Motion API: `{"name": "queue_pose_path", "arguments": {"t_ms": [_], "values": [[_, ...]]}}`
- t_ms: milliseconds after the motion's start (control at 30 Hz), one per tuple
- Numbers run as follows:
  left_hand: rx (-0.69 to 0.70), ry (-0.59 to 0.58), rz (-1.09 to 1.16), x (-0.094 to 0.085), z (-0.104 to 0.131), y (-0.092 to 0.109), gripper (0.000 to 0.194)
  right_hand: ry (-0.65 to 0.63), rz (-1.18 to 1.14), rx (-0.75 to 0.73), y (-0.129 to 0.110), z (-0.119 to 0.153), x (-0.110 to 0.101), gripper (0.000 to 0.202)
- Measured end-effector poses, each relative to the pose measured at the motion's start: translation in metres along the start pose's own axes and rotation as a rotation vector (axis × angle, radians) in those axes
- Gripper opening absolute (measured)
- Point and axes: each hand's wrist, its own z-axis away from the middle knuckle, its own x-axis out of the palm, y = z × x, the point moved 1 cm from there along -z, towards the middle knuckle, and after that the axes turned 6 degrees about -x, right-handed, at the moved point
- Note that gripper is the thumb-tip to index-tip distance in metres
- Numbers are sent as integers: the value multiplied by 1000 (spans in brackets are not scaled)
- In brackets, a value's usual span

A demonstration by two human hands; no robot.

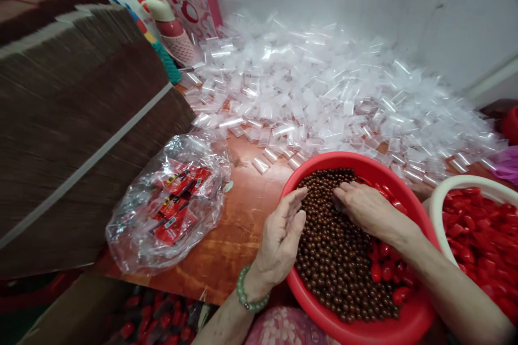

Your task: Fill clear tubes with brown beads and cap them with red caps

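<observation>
A round red basin point(297, 285) holds many small brown balls point(335, 264) and, along its right side, shiny red pieces point(386, 269). My left hand point(282, 232), with a green bead bracelet point(243, 294) at the wrist, is at the basin's left rim; its fingers are apart and nothing shows in them. Over the balls near the basin's far side is my right hand point(366, 210), fingers bent down together. Something small and clear seems to show at its fingertips, too indistinct to name.
Clear plastic pieces point(324, 86) lie heaped at the back. A white basin point(437, 210) of red pieces stands right. At left are a clear bag point(133, 232) with red packets, a strapped brown stack point(81, 118) and a bottle point(165, 24). More red pieces point(162, 318) lie below the table edge.
</observation>
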Motion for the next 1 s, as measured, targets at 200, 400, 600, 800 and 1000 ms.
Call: {"name": "queue_pose_path", "arguments": {"t_ms": [200, 400, 600, 800, 1000], "values": [[-73, -65, -194, 0, -4, -2, 50, -113, -146, -136, -10, -16, 16, 35], [-132, -91, -186, -1, -5, -1, 55, -183, -441, -200, -6, -18, 13, 14], [-122, -95, -193, -3, -7, 2, 53, -185, -1183, -96, 2, -12, 7, 44], [-130, -235, -125, -3, -8, 7, 50, -158, -1412, -135, -2, -2, 4, 45], [-147, -356, 6, 13, -4, 6, 50, -67, -1321, -202, -5, 10, -1, 38]]}}
